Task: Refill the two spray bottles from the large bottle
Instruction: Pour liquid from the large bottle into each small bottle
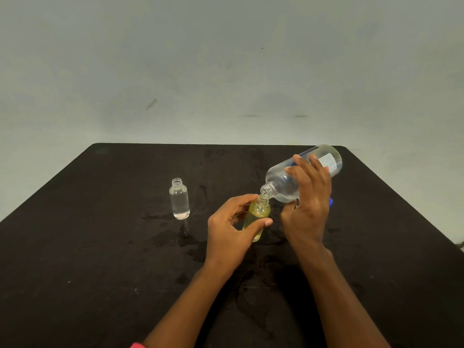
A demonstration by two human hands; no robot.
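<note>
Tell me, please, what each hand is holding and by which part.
The right hand grips the large bottle around its body, tilted neck-down. The left hand holds the yellowish small bottle by its side, between thumb and fingers.

Black table (100, 247), yellowish spray bottle (258, 214), clear large bottle (283, 182).

One spray bottle (179, 199) stood upright on the table (100, 247), off to the left. The second spray bottle (258, 213) (nearer the front) sat in the left hand (231, 232), the large bottle (288, 182) tilted above and right of it in the right hand (310, 209), mouth over mouth
</note>
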